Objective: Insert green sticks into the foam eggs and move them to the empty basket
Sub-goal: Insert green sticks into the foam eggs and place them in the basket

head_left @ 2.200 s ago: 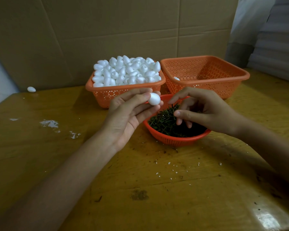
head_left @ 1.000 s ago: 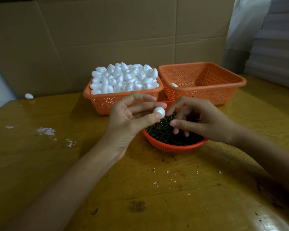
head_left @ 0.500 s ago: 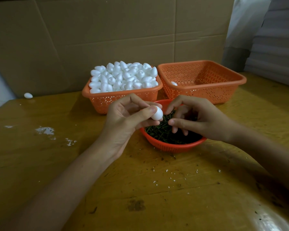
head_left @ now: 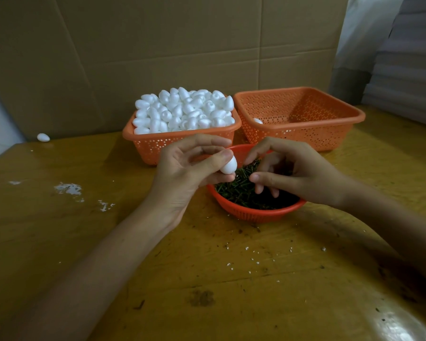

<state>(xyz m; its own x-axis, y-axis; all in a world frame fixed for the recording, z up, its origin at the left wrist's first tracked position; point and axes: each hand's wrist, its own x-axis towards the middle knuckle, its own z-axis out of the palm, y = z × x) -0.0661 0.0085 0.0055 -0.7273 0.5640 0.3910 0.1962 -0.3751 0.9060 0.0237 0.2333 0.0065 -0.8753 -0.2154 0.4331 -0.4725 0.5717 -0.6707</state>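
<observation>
Head view: a foam egg (head_left: pixel 228 165) is pinched in the left hand (head_left: pixel 187 175) grip; the right hand (head_left: pixel 298 175) grip over the green sticks (head_left: pixel 239 190) can't be made out.

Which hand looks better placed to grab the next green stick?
The right hand, probably. Its fingers hang over the sticks in the red bowl, with no stick visibly gripped. The left hand is busy pinching an egg.

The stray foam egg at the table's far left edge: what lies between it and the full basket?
Only bare table between stray egg and full basket, head view.
</observation>
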